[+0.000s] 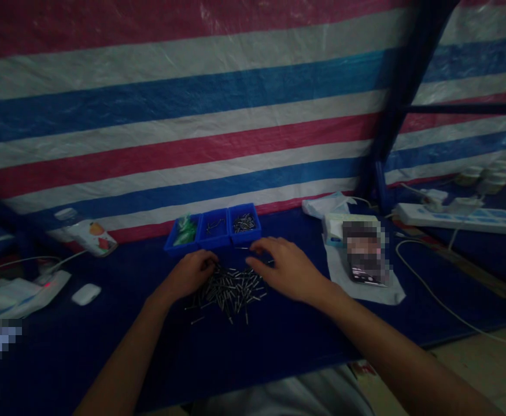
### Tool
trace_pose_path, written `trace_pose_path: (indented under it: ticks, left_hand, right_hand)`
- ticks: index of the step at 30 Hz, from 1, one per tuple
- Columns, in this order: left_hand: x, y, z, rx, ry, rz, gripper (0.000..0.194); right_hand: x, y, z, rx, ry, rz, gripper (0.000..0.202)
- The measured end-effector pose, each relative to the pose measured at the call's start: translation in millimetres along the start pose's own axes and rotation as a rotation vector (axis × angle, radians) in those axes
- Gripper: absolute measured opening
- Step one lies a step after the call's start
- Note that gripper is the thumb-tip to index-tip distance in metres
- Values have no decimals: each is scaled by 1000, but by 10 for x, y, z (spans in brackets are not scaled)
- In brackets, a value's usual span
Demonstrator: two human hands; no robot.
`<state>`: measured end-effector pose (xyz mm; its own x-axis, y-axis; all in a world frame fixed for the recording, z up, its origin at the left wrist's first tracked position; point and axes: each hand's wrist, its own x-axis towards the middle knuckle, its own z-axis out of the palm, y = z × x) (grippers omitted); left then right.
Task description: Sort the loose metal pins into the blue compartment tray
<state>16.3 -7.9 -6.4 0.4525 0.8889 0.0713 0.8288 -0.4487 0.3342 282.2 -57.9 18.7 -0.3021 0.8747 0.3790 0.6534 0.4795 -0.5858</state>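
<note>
Metal pins (233,292) lie heaped on the bench (274,341), back from its front edge, between the curled left hand (189,271), grip not discernible, and the open-fingered right hand (290,267).

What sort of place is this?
It looks like a makeshift workbench, perhaps in a small workshop. A pile of thin metal pieces lies on a blue table, blue trays stand behind it, and a striped plastic sheet hangs like a wall.
</note>
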Motion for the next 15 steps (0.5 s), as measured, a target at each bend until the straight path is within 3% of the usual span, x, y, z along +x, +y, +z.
trace_pose_path:
  ticks: [2,5,8,12,15]
  left_hand:
    - [-3,-10,-9,-7,12,-9,26]
    - [-5,-25,-15,-29,6,-31,25]
    - [-4,-46,-10,-48,-1,-43,25]
    - [-7,-64,-2,-69,-3,-51,24]
    - [-8,-65,-3,-80,-9,-53,24]
  right_hand:
    - [-417,68,-169,-286,73,43,45]
    - [-967,335,-313,-575,213,228,57]
    - [-1263,643,-369,-707,273,346,61]
    - [-1200,832,-399,-794,316,333,60]
    - [-915,617,-484,-732,399,205,54]
